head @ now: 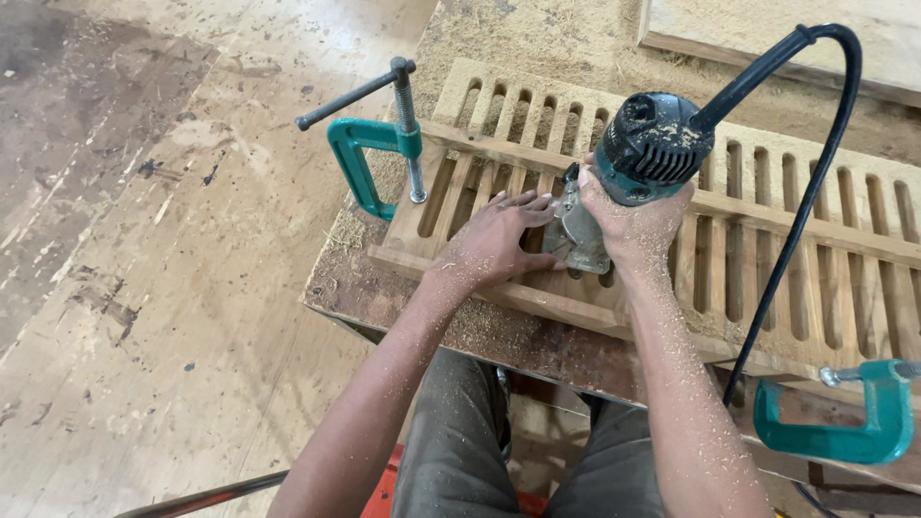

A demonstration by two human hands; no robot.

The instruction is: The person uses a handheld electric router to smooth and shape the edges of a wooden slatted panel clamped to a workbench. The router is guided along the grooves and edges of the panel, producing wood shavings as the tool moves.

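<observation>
Here we see the right hand [633,225] wrapped around the body of a teal and black trim router [641,158], fingers closed on it, with the tool standing upright on a slatted wooden panel [825,249]. The router's clear base [578,230] sits on the near part of the panel, over the slots. Just left of it, the left hand [494,240] lies flat and spread on the slats, holding nothing, its fingertips touching or almost touching the base. Both forearms are dusted with sawdust.

The panel lies across a workbench [384,297] thick with wood shavings, running from the near left to the far right. A teal clamp [379,144] with a dark screw handle pins its left end to the bench, and a second teal clamp [844,422] grips the bench's near edge on the right. From the router's top a black power cord [796,221] arches up to the right and drops down past the near edge of the bench. Left of the bench lies a worn, stained floor [144,288].
</observation>
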